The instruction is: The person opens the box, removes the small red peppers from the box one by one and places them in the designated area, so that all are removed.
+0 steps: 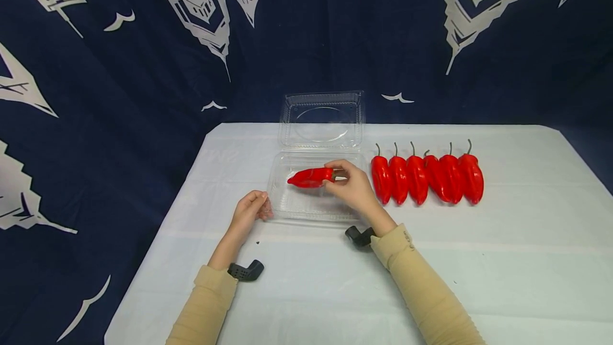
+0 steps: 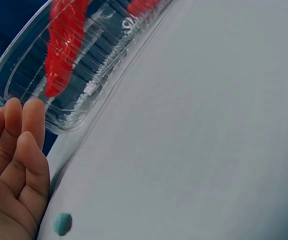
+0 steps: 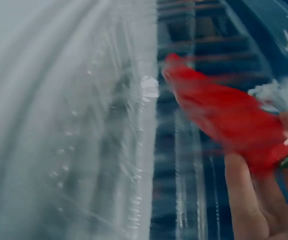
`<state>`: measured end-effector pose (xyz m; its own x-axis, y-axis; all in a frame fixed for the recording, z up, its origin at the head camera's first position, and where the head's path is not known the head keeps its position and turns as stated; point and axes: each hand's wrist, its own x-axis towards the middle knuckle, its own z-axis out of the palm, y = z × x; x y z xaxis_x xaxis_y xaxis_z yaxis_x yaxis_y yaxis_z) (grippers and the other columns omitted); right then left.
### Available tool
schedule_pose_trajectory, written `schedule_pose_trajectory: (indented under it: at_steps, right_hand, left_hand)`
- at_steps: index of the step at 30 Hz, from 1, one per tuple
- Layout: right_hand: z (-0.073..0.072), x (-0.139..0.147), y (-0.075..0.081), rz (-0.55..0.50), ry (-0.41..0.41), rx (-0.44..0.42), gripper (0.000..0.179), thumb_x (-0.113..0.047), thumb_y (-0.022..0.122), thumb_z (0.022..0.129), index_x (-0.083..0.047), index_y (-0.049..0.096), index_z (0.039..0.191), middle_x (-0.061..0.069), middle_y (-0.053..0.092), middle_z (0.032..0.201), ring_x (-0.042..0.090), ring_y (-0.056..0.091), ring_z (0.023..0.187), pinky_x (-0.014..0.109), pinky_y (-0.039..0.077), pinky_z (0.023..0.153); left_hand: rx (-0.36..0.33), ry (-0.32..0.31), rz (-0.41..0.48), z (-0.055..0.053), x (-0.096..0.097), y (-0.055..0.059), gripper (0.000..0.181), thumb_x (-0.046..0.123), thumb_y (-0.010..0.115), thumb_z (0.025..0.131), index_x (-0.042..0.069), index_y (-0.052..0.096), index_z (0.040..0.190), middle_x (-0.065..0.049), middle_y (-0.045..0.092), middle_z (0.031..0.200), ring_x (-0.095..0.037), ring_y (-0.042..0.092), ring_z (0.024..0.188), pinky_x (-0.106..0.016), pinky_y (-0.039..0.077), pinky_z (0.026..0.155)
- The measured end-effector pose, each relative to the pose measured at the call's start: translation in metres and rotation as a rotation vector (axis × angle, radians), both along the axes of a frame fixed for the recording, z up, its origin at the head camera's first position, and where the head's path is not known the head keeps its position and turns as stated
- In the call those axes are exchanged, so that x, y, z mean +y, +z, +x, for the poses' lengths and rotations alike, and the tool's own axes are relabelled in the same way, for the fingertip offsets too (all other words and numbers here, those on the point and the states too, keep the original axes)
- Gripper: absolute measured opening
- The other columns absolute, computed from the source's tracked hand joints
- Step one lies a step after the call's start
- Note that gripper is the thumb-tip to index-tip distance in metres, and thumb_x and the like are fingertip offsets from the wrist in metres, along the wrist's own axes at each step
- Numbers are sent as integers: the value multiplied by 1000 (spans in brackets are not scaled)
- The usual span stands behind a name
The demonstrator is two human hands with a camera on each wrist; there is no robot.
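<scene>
A red pepper [image 1: 311, 177] lies crosswise over the base of a clear plastic clamshell container [image 1: 297, 212], its tip to the left. At the stem end, my right hand [image 1: 351, 185] grips it between thumb and fingers; the right wrist view shows the same pepper [image 3: 229, 117] through the blurred clear wall. My left hand [image 1: 250, 207] pinches the container's rim near its front left corner. Seen from the left wrist, the fingers [image 2: 33, 117] are bent beside the ribbed wall [image 2: 89, 90]. The container's lid [image 1: 321, 121] stands raised at the back.
Several red peppers [image 1: 417, 180] lie in a row right of the container, stems toward the back. White cloth [image 1: 517, 260] covers the table, and a dark blue printed curtain [image 1: 335, 41] hangs behind. A tiny dark speck [image 1: 257, 242] is on the cloth near the left wrist.
</scene>
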<state>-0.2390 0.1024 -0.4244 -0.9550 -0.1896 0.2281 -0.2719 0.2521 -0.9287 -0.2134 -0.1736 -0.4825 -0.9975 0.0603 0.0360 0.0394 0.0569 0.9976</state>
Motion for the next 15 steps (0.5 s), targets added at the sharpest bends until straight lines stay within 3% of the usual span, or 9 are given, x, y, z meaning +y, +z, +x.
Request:
schedule_pose_trajectory:
  at_steps: [15]
  right_hand:
    - [4,19,25,-26,-23,34,41,1,66,77,-1,58,117,14,60,116,27,57,103,41,49,88]
  left_hand:
    - [0,7,3,0,0,0,23,22,50,98,1,54,89,-5,56,75,-13,62,62,-22,47,55]
